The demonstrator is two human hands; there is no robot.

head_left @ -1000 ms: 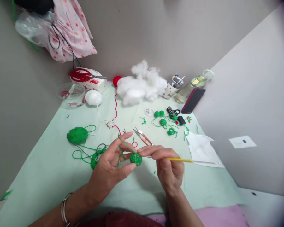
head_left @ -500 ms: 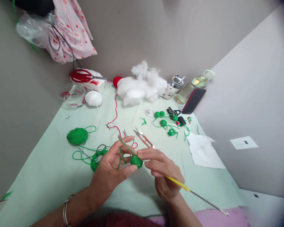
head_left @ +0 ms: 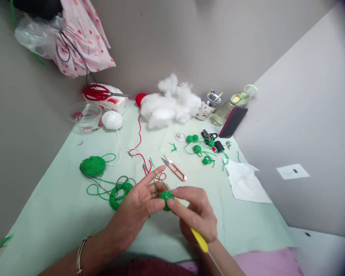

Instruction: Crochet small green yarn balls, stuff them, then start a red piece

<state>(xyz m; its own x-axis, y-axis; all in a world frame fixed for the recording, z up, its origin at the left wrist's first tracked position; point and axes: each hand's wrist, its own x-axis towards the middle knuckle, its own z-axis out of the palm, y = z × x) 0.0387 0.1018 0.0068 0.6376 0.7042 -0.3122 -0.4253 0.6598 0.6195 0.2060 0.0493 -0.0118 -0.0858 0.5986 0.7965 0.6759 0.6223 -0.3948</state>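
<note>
Between the thumb and fingers of my left hand (head_left: 138,201) sits a small green crocheted ball (head_left: 166,196). A green yarn strand (head_left: 161,178) runs from the raised left index finger down to it. My right hand (head_left: 197,214) grips a crochet hook (head_left: 199,240) with a yellow handle, its near end at the ball and its metal shaft pointing back toward me. The tip at the ball is hard to make out. Just beyond my hands lie orange-handled thread snips (head_left: 175,169) and red yarn (head_left: 140,153).
Green yarn skeins (head_left: 92,166) lie left, with a white yarn ball (head_left: 112,120) behind. White stuffing (head_left: 171,105) is heaped at the back wall. Small green crocheted pieces (head_left: 197,149), a phone (head_left: 233,122), a bottle (head_left: 228,109) and torn paper (head_left: 245,180) occupy the right side.
The crochet hook has swung steeper, its rear end now pointing down toward me. My right hand has turned and its thumb has come to the ball's edge. The ball stays in my left hand.
</note>
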